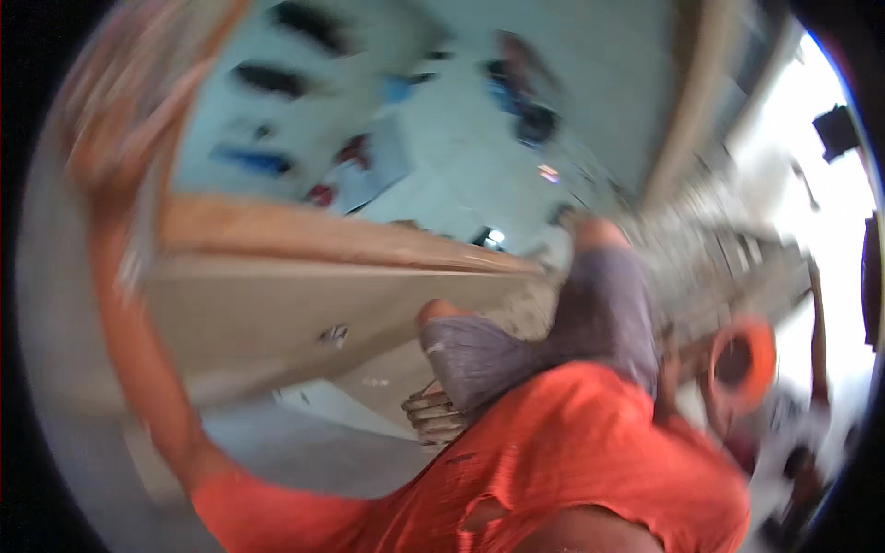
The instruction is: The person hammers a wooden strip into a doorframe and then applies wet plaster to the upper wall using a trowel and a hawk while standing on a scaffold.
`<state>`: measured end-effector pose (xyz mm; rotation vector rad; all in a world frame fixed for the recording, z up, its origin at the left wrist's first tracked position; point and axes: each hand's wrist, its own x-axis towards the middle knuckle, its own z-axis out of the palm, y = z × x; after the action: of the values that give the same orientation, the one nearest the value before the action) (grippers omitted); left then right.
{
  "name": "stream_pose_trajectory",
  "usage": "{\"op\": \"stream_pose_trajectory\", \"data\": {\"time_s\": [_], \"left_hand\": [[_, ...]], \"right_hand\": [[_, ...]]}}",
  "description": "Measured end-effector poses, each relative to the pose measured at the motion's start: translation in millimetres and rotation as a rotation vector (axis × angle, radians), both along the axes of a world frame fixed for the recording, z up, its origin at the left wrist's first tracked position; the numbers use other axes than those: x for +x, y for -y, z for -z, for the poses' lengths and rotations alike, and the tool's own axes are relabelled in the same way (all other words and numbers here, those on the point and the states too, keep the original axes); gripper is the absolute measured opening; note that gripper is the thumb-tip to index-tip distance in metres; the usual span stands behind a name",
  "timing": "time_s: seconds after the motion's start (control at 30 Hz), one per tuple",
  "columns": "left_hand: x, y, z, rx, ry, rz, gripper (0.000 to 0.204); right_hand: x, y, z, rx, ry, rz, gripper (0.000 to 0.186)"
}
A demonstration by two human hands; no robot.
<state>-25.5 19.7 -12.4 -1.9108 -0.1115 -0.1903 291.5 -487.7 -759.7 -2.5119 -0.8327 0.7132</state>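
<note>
My left arm stretches up along the left side, and my left hand (pixel 112 152) is smeared by motion. It is nearest to a wooden edge (pixel 277 226) that borders a pale blue-green surface (pixel 442 175); whether it touches or holds anything I cannot make out. Beside my right thigh, my right hand (pixel 671 364) hangs low and blurred, its fingers indistinct. An orange bucket (pixel 763 359) with a dark inside is just to the right of it. Whether that hand grips the bucket does not show.
Blurred dark objects (pixel 272 80), a blue item (pixel 249 158) and a white sheet (pixel 378 161) lie on the blue-green surface. Below its wooden edge runs a beige panel (pixel 249 318). Stacked brown pieces (pixel 431 413) are beside my leg. Rubble (pixel 719 267) and people's blurred shapes (pixel 802 461) appear at right.
</note>
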Motion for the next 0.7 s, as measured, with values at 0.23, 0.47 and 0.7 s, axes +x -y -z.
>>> {"op": "stream_pose_trajectory", "data": {"time_s": [0.23, 0.47, 0.7], "left_hand": [[-3.4, 0.1, -17.3, 0.073, 0.0, -0.022, 0.081], [6.1, 18.2, -5.1, 0.032, 0.07, -0.057, 0.089], [-4.8, 10.3, -0.6, 0.01, 0.142, 0.057, 0.068]], "right_hand": [[47.1, -24.8, 5.2, 0.225, -0.079, 0.326, 0.045], [13.0, -275.3, -256.5, 1.026, -0.045, -0.161, 0.036], [-110.9, -440.7, -593.4, 1.524, -0.375, -0.29, 0.028]]}}
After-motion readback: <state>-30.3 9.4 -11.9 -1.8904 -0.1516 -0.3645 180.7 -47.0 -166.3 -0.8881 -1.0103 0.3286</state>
